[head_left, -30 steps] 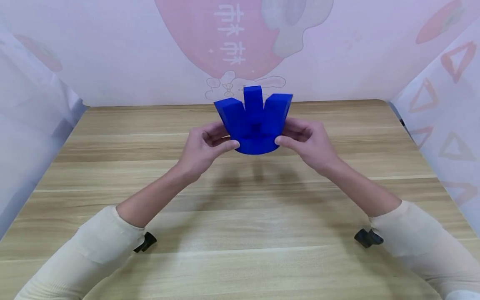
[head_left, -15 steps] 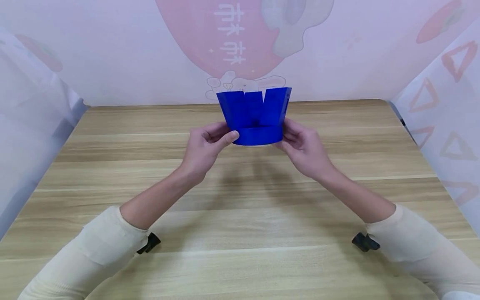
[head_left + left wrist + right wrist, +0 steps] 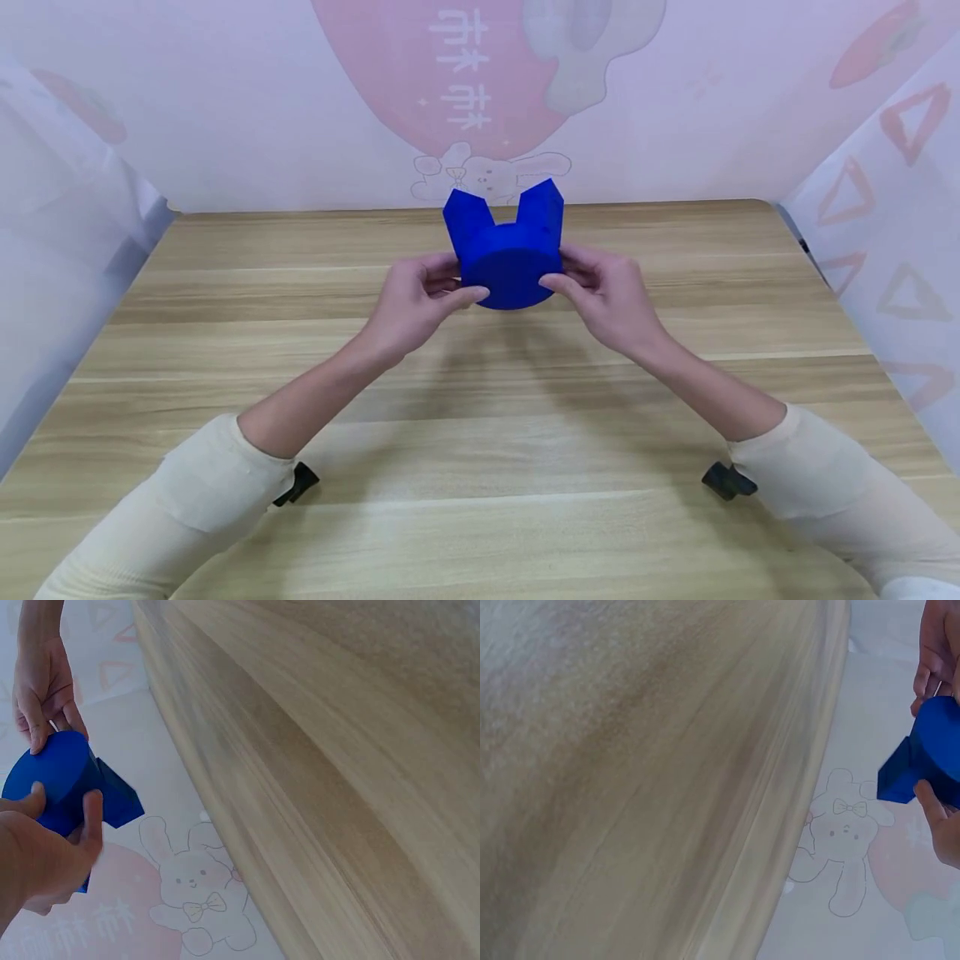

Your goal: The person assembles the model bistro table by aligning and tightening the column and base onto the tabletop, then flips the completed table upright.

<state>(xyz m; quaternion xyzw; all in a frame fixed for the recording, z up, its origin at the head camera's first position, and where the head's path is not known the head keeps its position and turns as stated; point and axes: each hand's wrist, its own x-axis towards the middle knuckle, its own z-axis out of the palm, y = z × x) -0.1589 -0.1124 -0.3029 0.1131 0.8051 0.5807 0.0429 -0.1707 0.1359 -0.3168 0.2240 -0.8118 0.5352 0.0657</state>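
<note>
Held up above the far part of the table is a blue object [image 3: 512, 268] with a round, flat base and blocky prongs sticking out from it; its exact kind is unclear. In the head view the round base faces me and two prongs show behind it. My left hand [image 3: 416, 304] grips its left side, thumb on the base's face and fingers behind. My right hand [image 3: 615, 300] holds the right side in the same manner. The left wrist view shows both thumbs on the flat disc of the blue object [image 3: 56, 772]. Part of it is cut off in the right wrist view.
Below lies a wood-grain table [image 3: 510, 500]. A pale printed backdrop [image 3: 262, 108] with a rabbit drawing stands behind its far edge, and white side sheets flank it. A small black device [image 3: 297, 484] sticks out by each sleeve.
The blue object has tilted forward and back between the hands; its flat round base now faces me. The right thumb, hidden half a second ago, shows again on the base.
</note>
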